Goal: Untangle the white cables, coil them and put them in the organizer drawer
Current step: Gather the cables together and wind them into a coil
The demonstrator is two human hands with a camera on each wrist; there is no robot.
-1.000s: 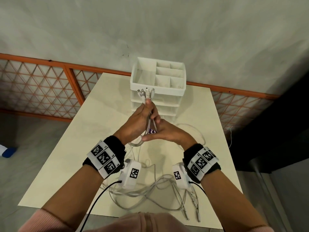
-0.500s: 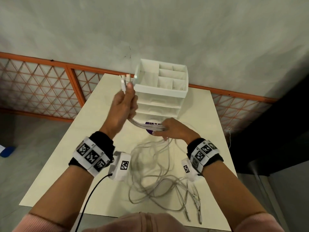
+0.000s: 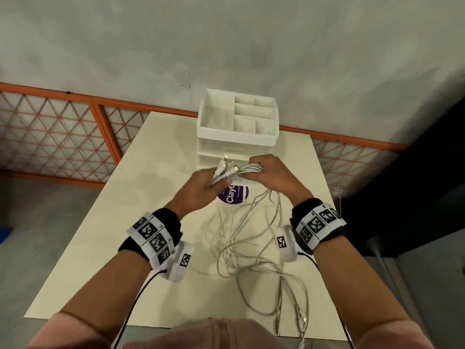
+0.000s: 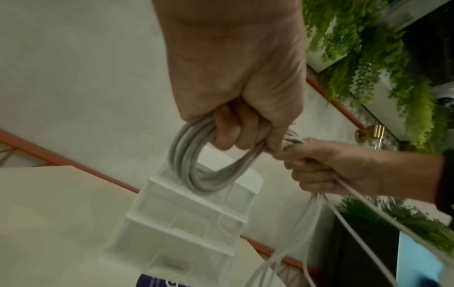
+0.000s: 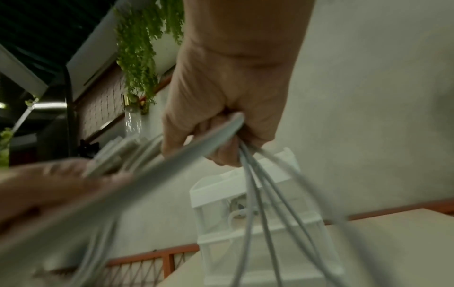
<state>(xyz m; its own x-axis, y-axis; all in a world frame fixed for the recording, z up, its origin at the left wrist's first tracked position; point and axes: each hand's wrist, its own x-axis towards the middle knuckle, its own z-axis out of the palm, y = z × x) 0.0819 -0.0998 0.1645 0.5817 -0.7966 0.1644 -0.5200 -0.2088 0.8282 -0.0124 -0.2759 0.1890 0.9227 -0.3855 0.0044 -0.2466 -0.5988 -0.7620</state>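
Note:
Several white cables (image 3: 251,250) run as one bundle from my hands down to a loose tangle on the table. My left hand (image 3: 202,183) grips the bundle near its connector ends (image 3: 226,164), which stick out past the fingers. In the left wrist view a short loop of cable (image 4: 196,167) hangs under the curled fingers (image 4: 228,134). My right hand (image 3: 270,173) grips the same bundle just to the right, its fingers (image 5: 222,153) curled round the strands. Both hands are held above the table, in front of the white organizer (image 3: 236,137) and its closed drawers (image 4: 186,219).
A round purple label (image 3: 235,195) lies on the cream table (image 3: 125,235) under my hands. The cables' other ends (image 3: 300,321) trail to the table's near edge. An orange lattice railing (image 3: 63,137) and a grey wall stand behind the table.
My left hand came down from beside the organizer's top and moved right to meet my right hand. The bundle between them has folded into a short loop. My right hand rose slightly.

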